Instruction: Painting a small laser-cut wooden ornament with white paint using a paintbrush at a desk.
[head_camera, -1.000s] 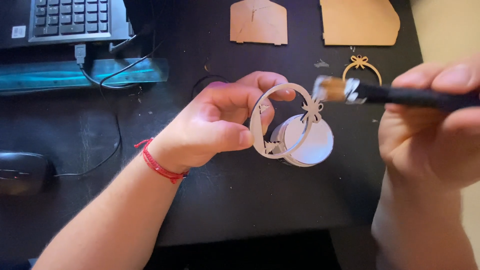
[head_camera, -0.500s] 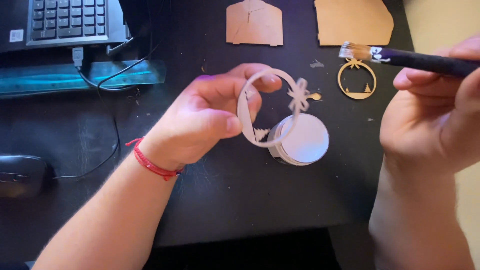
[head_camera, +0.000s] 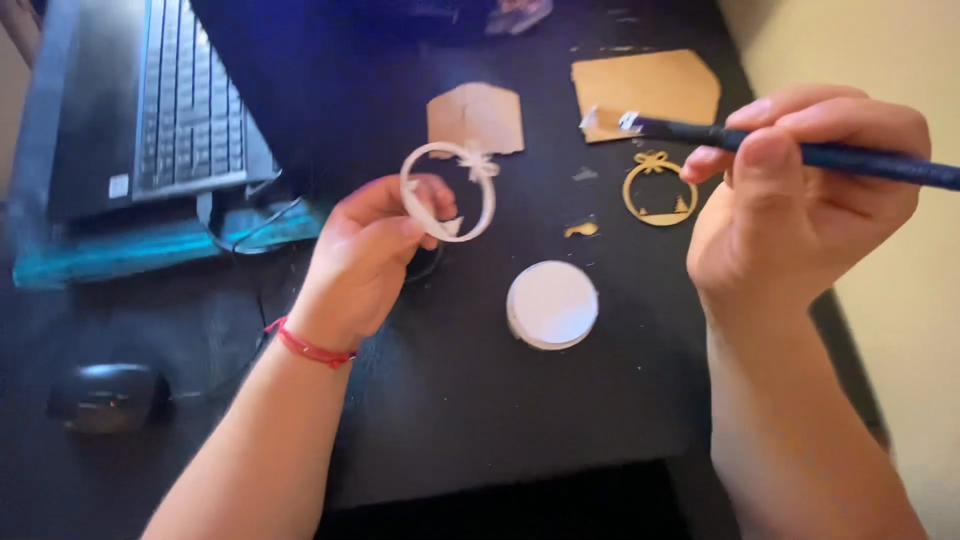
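My left hand (head_camera: 365, 250) pinches the wet white ring ornament (head_camera: 448, 190); my right hand (head_camera: 800, 200) grips the brush (head_camera: 800, 152). Paint could smear onto my fingers.

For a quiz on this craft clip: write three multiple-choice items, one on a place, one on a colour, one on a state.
1. Where is the white round disc?
A. flat on the black table
B. on the laptop
C. in the left hand

2. What colour is the ring ornament in the left hand?
A. red
B. white
C. green

3. How is the paintbrush held?
A. lying on the table
B. raised in the right hand
C. dipped in a jar

Answers: 1 A, the disc lies between the hands; 2 B, it is painted white; 3 B, fingers grip it above the table.
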